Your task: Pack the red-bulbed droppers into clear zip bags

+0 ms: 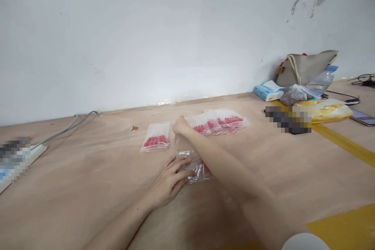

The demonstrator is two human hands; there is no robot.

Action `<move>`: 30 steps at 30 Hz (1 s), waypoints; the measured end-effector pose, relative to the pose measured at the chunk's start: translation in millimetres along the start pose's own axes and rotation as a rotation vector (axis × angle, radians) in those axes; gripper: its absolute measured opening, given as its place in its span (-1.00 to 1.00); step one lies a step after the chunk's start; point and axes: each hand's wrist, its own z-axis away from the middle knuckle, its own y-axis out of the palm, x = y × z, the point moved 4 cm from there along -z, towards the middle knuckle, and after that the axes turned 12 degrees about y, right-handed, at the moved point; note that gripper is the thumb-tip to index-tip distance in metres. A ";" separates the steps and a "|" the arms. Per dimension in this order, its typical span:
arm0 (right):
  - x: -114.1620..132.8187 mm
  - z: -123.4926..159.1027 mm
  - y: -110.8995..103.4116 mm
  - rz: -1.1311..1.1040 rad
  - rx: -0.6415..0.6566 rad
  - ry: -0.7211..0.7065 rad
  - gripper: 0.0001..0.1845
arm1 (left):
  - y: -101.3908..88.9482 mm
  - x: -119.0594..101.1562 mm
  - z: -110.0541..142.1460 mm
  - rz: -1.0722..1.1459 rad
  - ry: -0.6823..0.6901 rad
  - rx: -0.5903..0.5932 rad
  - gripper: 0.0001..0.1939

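My left hand (172, 175) rests on the surface with its fingers spread, their tips on a clear plastic bag (197, 175). Something red shows in that bag, partly hidden under my right forearm. Reaching across, my right hand (180, 125) is closed at the left end of a row of overlapping zip bags (222, 121). A thin clear edge shows below its fingers, seemingly of a zip bag; the fingertips are mostly hidden. To the left of that hand lies a separate zip bag (156, 136) of thin white sticks with red ends.
A white wall (117, 39) rises behind. On the right are a tissue pack (268, 90), a grey-beige bag (307, 66), a yellow plastic bag (325, 110), a blurred dark object (285, 120) and a phone (363, 117). A cable (67, 128) and a white-edged board (23, 166) are left.
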 end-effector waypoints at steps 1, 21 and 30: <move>-3.3 4.5 -10.8 -0.015 0.001 0.023 -0.53 | 0.3 0.2 0.4 0.002 -0.001 -0.003 -0.69; -131.3 130.8 -117.7 -0.688 -0.228 -0.011 -0.56 | -3.3 3.3 0.6 0.010 -0.028 -0.052 -0.64; -137.8 134.1 -103.7 -0.688 -0.136 0.070 -0.47 | -2.9 3.4 0.5 0.001 -0.090 -0.087 -0.56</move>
